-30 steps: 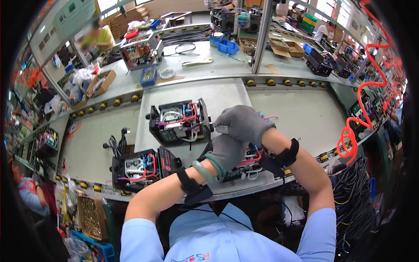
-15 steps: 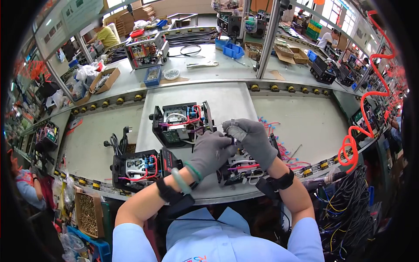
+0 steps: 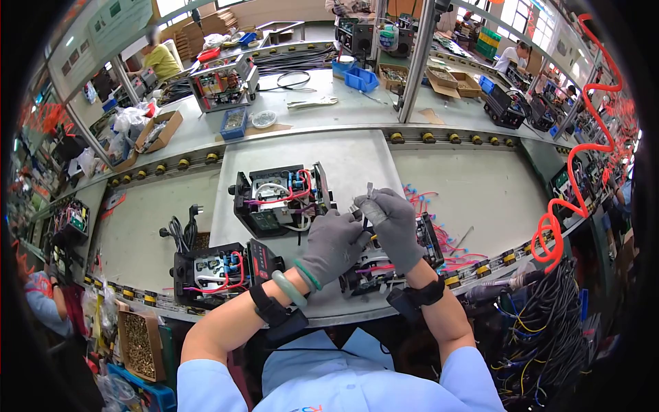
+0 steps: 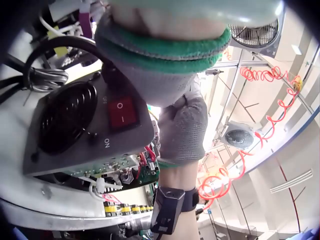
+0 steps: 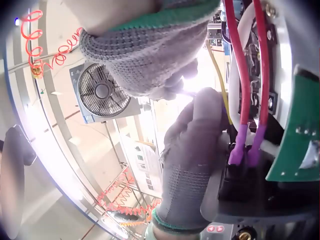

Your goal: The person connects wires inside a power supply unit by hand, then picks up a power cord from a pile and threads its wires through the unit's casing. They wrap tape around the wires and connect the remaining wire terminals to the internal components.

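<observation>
Uncrossed! A second ago the left hand (image 3: 331, 240) lay under the right hand (image 3: 395, 223); now they're side by side, suggesting two-handed work on the small piece (image 3: 370, 187). Left fingers bend inward, their grip unreadable; next, that piece (too blurred to name) pokes up from the right's pinched fingertips, close by the open machine (image 3: 377, 263).
</observation>
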`<action>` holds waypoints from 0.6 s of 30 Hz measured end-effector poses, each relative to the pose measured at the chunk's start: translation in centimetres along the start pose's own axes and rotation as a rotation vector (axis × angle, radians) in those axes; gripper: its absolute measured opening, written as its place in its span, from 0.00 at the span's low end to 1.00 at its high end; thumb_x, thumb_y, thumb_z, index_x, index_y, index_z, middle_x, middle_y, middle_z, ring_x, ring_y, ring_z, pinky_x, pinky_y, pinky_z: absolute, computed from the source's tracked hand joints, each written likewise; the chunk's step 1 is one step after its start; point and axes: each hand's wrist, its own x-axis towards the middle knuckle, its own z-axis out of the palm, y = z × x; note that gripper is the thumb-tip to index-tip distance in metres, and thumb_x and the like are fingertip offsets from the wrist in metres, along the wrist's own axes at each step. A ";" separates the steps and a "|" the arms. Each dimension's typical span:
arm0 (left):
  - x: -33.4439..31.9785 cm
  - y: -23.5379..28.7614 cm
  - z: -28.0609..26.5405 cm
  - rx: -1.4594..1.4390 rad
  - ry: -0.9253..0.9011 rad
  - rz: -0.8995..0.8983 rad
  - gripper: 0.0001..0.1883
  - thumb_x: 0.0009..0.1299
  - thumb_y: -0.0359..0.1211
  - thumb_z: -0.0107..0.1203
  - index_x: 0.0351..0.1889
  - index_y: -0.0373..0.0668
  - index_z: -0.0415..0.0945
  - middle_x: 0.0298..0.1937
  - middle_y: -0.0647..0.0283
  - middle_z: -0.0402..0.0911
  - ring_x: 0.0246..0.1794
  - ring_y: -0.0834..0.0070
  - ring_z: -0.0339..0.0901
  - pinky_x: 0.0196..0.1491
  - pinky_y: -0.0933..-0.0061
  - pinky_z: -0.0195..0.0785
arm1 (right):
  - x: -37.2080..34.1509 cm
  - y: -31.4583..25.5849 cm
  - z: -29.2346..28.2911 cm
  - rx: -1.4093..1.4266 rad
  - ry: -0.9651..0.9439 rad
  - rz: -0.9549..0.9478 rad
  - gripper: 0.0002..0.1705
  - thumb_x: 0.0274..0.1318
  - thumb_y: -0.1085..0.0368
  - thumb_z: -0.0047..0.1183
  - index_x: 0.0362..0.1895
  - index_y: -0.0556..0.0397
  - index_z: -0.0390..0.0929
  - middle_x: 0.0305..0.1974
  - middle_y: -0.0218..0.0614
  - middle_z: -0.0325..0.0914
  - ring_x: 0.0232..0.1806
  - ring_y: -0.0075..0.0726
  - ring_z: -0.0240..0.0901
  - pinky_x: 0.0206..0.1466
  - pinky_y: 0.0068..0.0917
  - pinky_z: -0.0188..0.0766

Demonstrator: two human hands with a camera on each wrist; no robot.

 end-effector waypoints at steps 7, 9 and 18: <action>-0.1 0.3 -0.1 0.032 -0.009 -0.018 0.13 0.65 0.39 0.61 0.23 0.42 0.77 0.29 0.60 0.75 0.33 0.57 0.73 0.35 0.57 0.66 | 0.1 -0.9 0.2 0.132 -0.034 0.170 0.10 0.64 0.71 0.54 0.43 0.62 0.86 0.36 0.33 0.80 0.37 0.23 0.75 0.41 0.22 0.71; -0.2 0.4 -0.2 0.034 -0.011 -0.028 0.13 0.65 0.39 0.61 0.23 0.43 0.77 0.28 0.60 0.74 0.33 0.57 0.73 0.35 0.57 0.66 | 0.2 -1.4 0.4 0.136 -0.014 0.127 0.11 0.65 0.70 0.53 0.43 0.62 0.86 0.36 0.32 0.80 0.35 0.21 0.74 0.40 0.21 0.70; 0.3 -1.5 -0.2 -0.156 -0.189 -0.032 0.08 0.69 0.36 0.59 0.33 0.43 0.82 0.33 0.62 0.80 0.37 0.64 0.78 0.40 0.62 0.70 | 0.9 -2.6 -1.2 0.407 -0.195 0.454 0.12 0.68 0.66 0.55 0.47 0.61 0.85 0.31 0.26 0.78 0.23 0.14 0.72 0.25 0.16 0.68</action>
